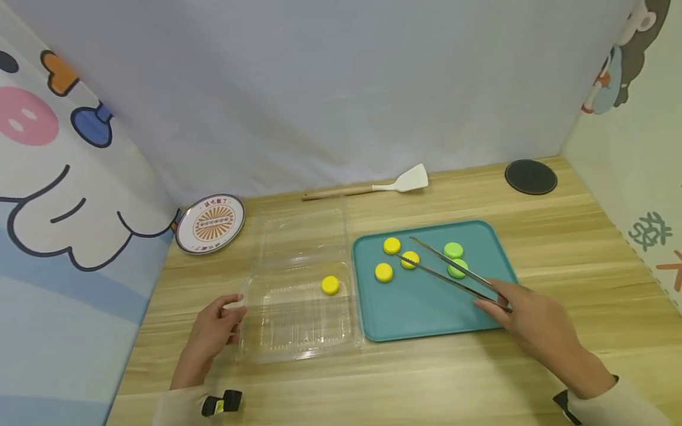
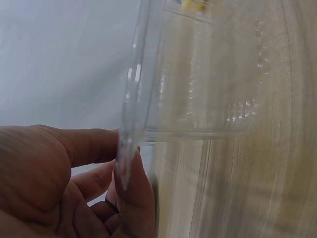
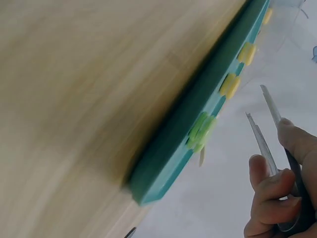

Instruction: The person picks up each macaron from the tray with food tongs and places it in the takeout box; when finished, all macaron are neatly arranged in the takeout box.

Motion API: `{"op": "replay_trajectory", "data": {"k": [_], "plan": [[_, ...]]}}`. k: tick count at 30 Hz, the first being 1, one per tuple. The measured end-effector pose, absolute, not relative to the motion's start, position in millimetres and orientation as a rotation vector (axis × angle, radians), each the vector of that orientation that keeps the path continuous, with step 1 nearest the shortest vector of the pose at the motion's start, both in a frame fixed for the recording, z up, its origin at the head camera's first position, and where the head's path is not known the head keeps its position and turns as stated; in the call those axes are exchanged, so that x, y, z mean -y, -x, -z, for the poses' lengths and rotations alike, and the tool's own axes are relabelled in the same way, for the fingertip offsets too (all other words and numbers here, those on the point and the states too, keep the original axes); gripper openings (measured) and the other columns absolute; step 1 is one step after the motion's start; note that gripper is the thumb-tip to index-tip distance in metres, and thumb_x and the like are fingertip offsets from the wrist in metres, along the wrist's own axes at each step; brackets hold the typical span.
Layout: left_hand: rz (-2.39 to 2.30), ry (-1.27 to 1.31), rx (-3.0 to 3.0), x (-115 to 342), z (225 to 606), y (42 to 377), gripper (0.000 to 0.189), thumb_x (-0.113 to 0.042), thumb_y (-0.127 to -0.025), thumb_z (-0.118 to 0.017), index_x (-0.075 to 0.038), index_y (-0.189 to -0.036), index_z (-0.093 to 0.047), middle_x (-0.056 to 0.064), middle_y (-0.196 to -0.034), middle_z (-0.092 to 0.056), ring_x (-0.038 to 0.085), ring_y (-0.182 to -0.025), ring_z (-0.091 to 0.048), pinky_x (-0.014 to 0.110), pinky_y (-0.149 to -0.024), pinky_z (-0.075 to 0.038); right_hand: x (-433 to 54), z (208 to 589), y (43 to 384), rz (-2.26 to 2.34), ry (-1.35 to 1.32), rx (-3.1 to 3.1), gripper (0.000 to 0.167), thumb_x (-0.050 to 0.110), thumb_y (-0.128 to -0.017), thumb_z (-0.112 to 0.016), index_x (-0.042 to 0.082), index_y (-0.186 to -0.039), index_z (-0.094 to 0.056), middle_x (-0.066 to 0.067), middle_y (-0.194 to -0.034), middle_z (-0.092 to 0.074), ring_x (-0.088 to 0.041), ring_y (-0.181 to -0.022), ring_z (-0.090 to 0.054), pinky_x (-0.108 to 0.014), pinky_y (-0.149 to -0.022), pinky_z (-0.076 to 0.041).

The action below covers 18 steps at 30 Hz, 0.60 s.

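My right hand [image 1: 538, 322] holds a pair of metal tongs [image 1: 453, 266] over the teal tray [image 1: 421, 313], their tips apart around a yellow macaron-like disc [image 1: 409, 260]. In the right wrist view the tongs [image 3: 265, 134] stand above the tray with nothing between their tips. Two more yellow discs [image 1: 383, 272] and two green discs [image 1: 453, 250] sit on the tray. With thumb and fingers my left hand [image 1: 210, 331] pinches the left rim of a clear plastic clamshell box [image 1: 303, 349]. Inside that box, at its right, lies one yellow disc [image 1: 330, 285]; its lid [image 1: 306, 231] is folded back.
A patterned round plate [image 1: 211, 223] lies at the back left. Along the back wall rests a white spatula [image 1: 410, 179] with a wooden handle. A black round coaster [image 1: 530, 177] is at the back right. Printed walls flank the wooden table [image 1: 426, 378].
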<state>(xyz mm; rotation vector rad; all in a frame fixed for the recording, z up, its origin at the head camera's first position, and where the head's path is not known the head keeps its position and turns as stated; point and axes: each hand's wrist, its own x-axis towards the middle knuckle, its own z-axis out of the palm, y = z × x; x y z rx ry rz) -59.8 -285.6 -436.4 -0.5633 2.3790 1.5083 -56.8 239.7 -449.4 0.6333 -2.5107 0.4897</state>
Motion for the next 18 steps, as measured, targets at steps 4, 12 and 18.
{"op": "replay_trajectory", "data": {"k": [4,12,18], "plan": [[-1.506,0.562,-2.378,286.4,434.9,58.8,0.045,-0.013,-0.104,-0.056,0.0,-0.146,-0.045,0.011,-0.093,-0.055,0.015,-0.071,-0.056,0.028,-0.062,-0.052,-247.6,451.5,53.6,-0.482,-0.594,2.581,0.073,0.072,-0.095,-0.034,0.008,-0.099,-0.071,0.014,-0.062,-0.049,-0.001,-0.051,-0.036,-0.023,-0.038,-0.026],[-1.5,0.562,-2.387,284.9,435.6,58.3,0.045,-0.013,-0.104,-0.056,0.0,-0.146,-0.045,0.011,-0.092,-0.055,0.016,-0.07,-0.055,0.028,-0.061,-0.052,-247.0,457.7,50.6,-0.459,-0.584,2.662,0.064,0.067,-0.093,-0.048,0.007,-0.099,-0.071,0.016,-0.061,-0.045,-0.001,-0.051,-0.034,-0.023,-0.038,-0.027],[-1.481,0.571,-2.389,284.9,435.3,58.6,0.045,-0.016,-0.104,-0.056,-0.001,-0.146,-0.046,0.01,-0.093,-0.055,0.016,-0.071,-0.055,0.03,-0.062,-0.052,-244.4,462.0,51.0,-0.443,-0.592,2.642,0.065,0.066,-0.095,-0.045,0.006,-0.1,-0.071,0.006,-0.064,-0.055,-0.004,-0.048,-0.034,-0.025,-0.036,-0.027]]}}
